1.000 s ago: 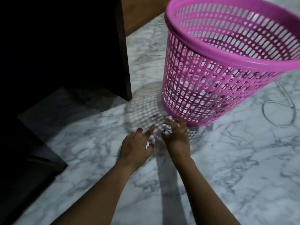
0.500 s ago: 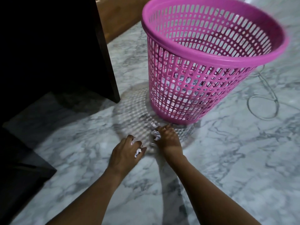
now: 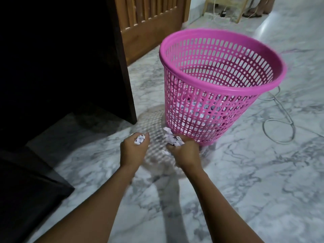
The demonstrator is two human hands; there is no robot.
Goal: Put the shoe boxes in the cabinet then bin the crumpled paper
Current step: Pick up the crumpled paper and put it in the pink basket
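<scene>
A marble floor (image 3: pixel 245 190) carries the dark cabinet (image 3: pixel 61 67) and, beside it, a pink basket (image 3: pixel 219 95) (paper already shows through its mesh). Before its base, the right hand (image 3: pixel 185 153) clutches crumpled paper (image 3: pixel 172 140); the left hand (image 3: pixel 134 149) grips a smaller wad (image 3: pixel 139 139).

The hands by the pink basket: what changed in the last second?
Both hands closed around paper scraps and began lifting: the left hand now clutches a wad, the right hand a bigger one. The basket stayed on the floor, paper already inside.
</scene>
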